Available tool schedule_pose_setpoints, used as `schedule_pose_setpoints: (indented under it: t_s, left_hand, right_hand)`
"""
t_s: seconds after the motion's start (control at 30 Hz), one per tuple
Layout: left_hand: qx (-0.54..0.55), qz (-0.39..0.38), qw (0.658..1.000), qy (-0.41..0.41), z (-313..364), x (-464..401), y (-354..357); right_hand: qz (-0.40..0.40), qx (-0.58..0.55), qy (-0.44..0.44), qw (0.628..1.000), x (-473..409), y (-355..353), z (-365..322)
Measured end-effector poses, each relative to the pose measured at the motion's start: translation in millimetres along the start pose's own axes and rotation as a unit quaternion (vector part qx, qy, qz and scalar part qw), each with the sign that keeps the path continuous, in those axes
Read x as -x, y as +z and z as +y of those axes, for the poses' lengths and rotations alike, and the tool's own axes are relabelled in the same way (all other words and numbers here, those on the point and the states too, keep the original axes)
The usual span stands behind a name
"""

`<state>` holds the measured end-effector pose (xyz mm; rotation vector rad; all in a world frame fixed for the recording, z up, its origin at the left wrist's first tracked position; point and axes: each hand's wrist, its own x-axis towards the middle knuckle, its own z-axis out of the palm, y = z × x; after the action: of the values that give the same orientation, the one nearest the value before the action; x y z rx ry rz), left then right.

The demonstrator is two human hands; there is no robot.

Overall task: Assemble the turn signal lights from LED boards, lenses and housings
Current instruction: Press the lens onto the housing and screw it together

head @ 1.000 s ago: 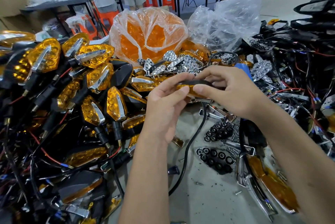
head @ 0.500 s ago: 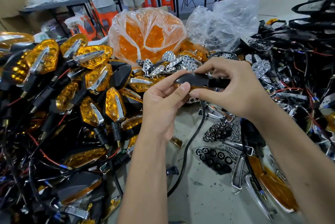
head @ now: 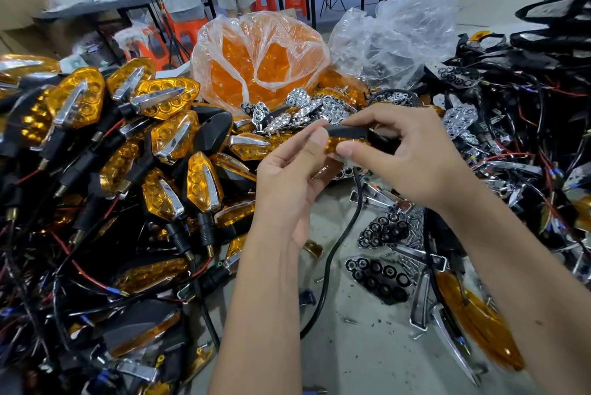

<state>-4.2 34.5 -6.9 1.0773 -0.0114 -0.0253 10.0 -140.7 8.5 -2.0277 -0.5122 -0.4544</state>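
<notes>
Right hand (head: 412, 158) and left hand (head: 291, 177) both pinch one turn signal (head: 347, 139) above the desk (head: 367, 346): matte black housing over ribbed amber lens, black cable (head: 332, 254) trailing down. Left, heap of finished signals (head: 128, 155); behind, clear crinkled bag of lenses (head: 259, 59).

Both forearms are bare, with no sleeves, gloves, rings or watch on left hand (head: 289, 183) or right hand (head: 412, 156).
</notes>
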Motion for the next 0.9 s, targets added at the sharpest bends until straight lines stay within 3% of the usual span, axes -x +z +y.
schedule_pose_setpoints:
  t_s: [0.2, 0.57, 0.9]
  left_hand:
    - [0.033, 0.06, 0.998, -0.002, -6, -4, 6]
    - [0.054, 0.091, 0.993, -0.046, -10, -4, 13]
    - [0.049, 0.035, 0.997, -0.047, -8, 2, 22]
  right_hand:
    - [0.005, 0.02, 0.01, 1.0, 0, 3, -3]
    - [0.037, 0.081, 0.038, 0.995, 1, 8, -5]
    - [0.066, 0.0, 0.067, 0.996, 0, 16, -25]
